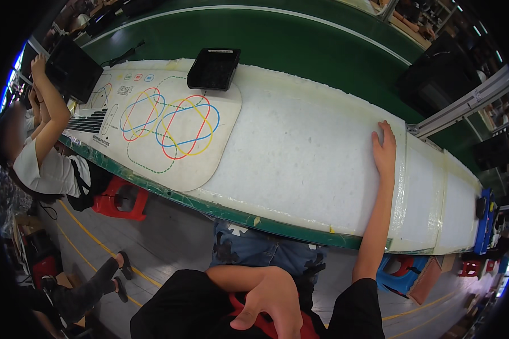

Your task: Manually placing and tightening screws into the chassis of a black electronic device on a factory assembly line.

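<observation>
right hand [385, 148]: palm down on the white worktop [300, 155], toward its right-hand part, fingers spread and pointing to the far edge; bare forearm lies across the surface, black sleeve [356, 308] near the body.

left hand [271, 302]: off the worktop, held low in front of the torso. thumb stands well apart from the fingers, which point down; fingertips run out of sight, so i cannot tell how they finish. denim [266, 251] with dark patches shows between that hand and the worktop's near edge.

the worktop runs long from left to right, its surface glossy in places as if under film, with a green near edge. on its left part lies a pale printed mat [169, 133], round-cornered, bearing overlapping red, blue and yellow loops and dashed green lines. a shallow black tray [214, 69] sits at the mat's far side, well apart from both hands.

left end: a co-worker [48, 169] in a white top, arms raised beside a black panel [73, 69]. red plastic stool [119, 199] just by them. beyond the worktop, a green belt [322, 70]; at right, a metal post [464, 104]. blue stool [398, 275] below the near edge.
</observation>
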### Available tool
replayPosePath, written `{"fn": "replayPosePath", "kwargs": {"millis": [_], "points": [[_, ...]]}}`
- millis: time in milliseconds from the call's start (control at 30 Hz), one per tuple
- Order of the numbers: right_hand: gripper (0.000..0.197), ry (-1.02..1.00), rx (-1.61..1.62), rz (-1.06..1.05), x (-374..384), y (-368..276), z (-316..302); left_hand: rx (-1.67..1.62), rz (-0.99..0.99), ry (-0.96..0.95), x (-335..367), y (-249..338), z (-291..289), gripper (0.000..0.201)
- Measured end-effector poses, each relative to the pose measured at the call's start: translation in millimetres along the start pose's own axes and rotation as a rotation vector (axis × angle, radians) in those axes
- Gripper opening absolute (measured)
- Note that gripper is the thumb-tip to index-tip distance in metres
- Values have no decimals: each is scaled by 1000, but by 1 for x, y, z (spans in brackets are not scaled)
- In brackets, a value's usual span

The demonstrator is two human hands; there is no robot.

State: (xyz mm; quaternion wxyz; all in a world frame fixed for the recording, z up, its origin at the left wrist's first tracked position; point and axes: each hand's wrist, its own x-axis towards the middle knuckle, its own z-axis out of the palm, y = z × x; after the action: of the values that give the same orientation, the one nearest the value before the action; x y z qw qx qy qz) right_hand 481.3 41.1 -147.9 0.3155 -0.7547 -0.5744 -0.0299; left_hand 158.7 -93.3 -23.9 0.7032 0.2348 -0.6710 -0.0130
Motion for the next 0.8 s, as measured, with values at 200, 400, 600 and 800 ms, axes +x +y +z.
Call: {"fn": "replayPosePath", "kwargs": {"millis": [200, 400, 600, 800], "points": [[37, -7, 17, 19, 0, -2, -1, 11, 6, -12, -3, -5, -1, 101], [38, -3, -6, 13, 0, 0, 0, -68, -141, -63, -13, -7, -7, 102], [38, -10, 8, 23, 0, -1, 0, -185, -96, 79, -23, -7, -9, 98], [38, -7, 13, 29, 0, -2, -1, -121, -286, 167, -42, 10, -23, 90]]}}
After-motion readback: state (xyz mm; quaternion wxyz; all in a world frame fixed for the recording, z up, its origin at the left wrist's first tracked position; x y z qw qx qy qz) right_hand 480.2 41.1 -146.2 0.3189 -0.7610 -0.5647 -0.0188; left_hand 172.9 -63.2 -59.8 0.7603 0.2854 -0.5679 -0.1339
